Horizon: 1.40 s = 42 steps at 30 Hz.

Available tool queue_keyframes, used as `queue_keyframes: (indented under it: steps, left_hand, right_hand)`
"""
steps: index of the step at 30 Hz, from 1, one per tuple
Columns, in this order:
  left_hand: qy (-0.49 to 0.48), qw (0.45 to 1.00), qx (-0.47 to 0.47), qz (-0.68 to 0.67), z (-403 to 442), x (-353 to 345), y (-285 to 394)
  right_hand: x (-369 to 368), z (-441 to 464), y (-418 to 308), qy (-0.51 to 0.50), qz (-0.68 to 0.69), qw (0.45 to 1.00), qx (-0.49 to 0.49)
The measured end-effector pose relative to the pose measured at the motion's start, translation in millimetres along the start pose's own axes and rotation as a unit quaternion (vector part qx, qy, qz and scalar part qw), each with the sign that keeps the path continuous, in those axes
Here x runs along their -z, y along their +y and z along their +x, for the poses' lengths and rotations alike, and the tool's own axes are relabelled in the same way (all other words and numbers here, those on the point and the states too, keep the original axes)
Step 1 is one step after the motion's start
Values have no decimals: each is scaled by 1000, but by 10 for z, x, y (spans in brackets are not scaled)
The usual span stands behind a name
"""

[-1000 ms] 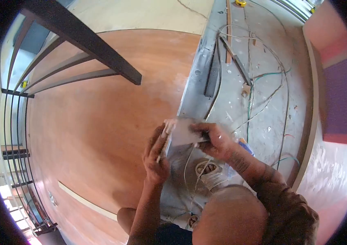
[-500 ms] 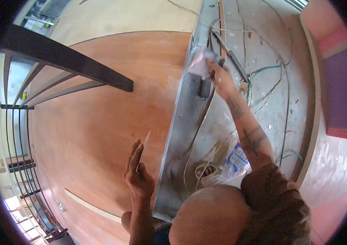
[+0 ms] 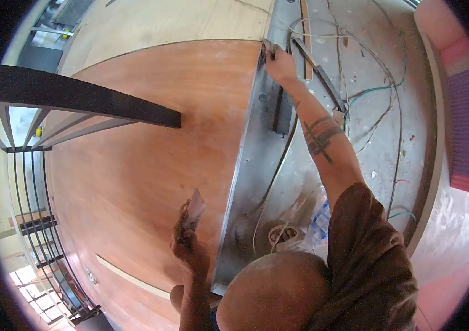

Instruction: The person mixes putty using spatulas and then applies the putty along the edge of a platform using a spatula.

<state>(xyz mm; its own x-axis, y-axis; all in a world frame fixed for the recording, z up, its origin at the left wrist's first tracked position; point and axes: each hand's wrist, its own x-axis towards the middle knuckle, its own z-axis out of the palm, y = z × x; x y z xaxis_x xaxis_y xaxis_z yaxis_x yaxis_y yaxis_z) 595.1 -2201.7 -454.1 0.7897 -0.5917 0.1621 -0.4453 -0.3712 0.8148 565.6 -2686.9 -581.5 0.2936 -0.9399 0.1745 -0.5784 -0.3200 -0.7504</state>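
Observation:
My left hand (image 3: pixel 189 248), low over the reddish-brown wood panel (image 3: pixel 146 176), pinches a small pale pinkish piece of sandpaper (image 3: pixel 195 207) that points upward. My right hand (image 3: pixel 280 65) reaches to the panel's far right corner. Its fingers close on another piece of sandpaper (image 3: pixel 268 44), mostly hidden, at the seam with the pale plywood sheet (image 3: pixel 190 22). A metal-grey edge strip (image 3: pixel 236 160) runs down the panel's right side.
A dark slatted frame (image 3: pixel 85 94) juts over the panel from the left. On the dusty floor (image 3: pixel 367 132) to the right lie cables, a dark bar (image 3: pixel 325 83), a roll of tape (image 3: pixel 283 236) and a plastic bag (image 3: pixel 318 223). A pale strip (image 3: pixel 132 277) rests on the panel.
My right hand has moved up and left, from over the floor to the panel's corner, with its sandpaper. My left hand has turned, so its sheet now shows more of its face.

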Motion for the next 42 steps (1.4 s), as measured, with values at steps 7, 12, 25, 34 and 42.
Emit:
queue_keyframes:
  steps: [7,12,25,34,42]
  left_hand:
    - [-7,994,36,106,36,-83,110]
    - [-94,790,426,-431,558,-304,404]
    - [-93,859,315,-392,886,-459,550]
    - [-22,802,410,-434,647,-405,502]
    - [0,828,407,-385,497,-326,456]
  right_hand:
    - [160,-285,-131,46,89,989,109]
    - [984,-1304,-742,-40,201,910,361]
    - [984,-1395,-208,-127,7,899,419]
    - [-115,-177,455,87,249,964,-15]
    - [-343,-182,322,40,208,976,-55]
